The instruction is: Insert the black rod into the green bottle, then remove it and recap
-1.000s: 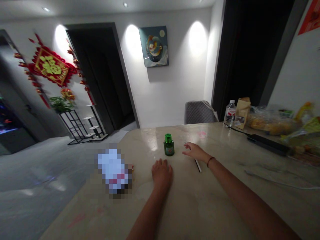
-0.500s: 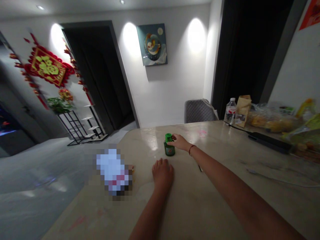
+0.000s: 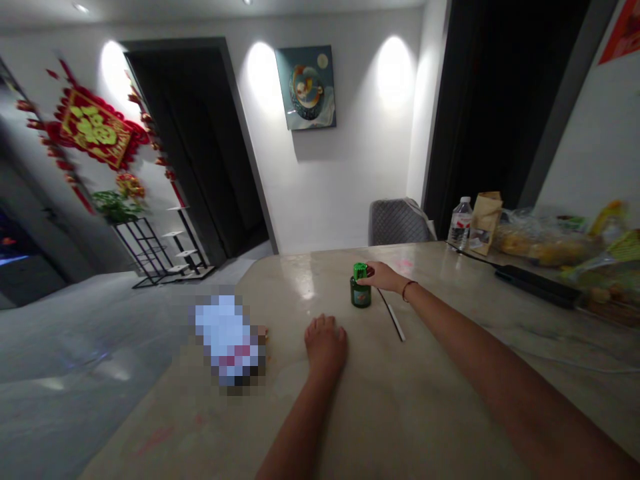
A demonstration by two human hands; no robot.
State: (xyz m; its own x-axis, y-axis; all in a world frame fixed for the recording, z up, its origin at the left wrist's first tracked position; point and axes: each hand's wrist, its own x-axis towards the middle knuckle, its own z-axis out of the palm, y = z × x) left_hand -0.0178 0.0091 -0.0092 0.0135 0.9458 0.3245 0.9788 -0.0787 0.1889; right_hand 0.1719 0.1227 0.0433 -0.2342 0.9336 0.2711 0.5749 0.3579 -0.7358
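Observation:
A small dark green bottle with a bright green ridged cap stands upright on the stone-look table. The thumb and fingers of my right hand pinch it near the cap from the right side. My left hand lies palm down on the tabletop, nearer to me, its fingers resting apart and touching no object. Just right of the bottle, a thin black-and-white stick lies at a slant, its far end reaching toward my right hand. Whether the bottle touches the table cannot be told for certain.
A blurred-out pale object is near the table's left edge. Along the right side are a water bottle, a brown paper bag, a black elongated device and plastic bags. A grey chair stands behind.
My right hand has moved right with the green bottle in its grip. More of the thin stick now shows beside it. My left hand has stayed in place.

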